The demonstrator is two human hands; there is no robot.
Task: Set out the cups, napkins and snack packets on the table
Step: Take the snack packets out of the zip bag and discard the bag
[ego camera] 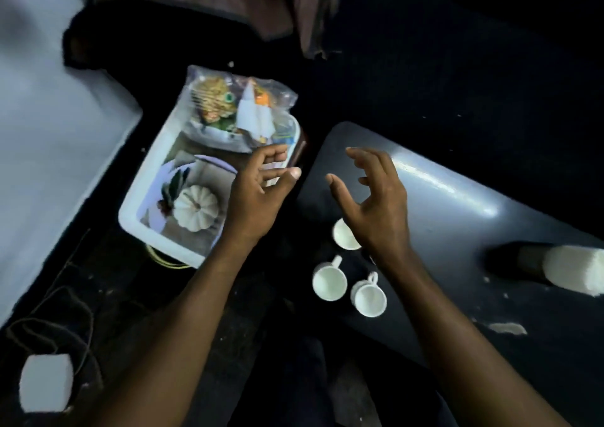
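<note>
Three white cups stand on the dark table near its left end: one partly under my right hand, one in front of it, one beside that. A white bin left of the table holds a clear bag of snack packets and a picture of a white pumpkin. My left hand hovers over the bin's right edge, fingers apart and empty. Over the table's left end, my right hand is spread, holding nothing. I see no napkins that I can tell apart.
A white cylinder lies on the table at the right. A white scrap sits near the table's front edge. A pale surface fills the left. Cables and a white block lie on the dark floor.
</note>
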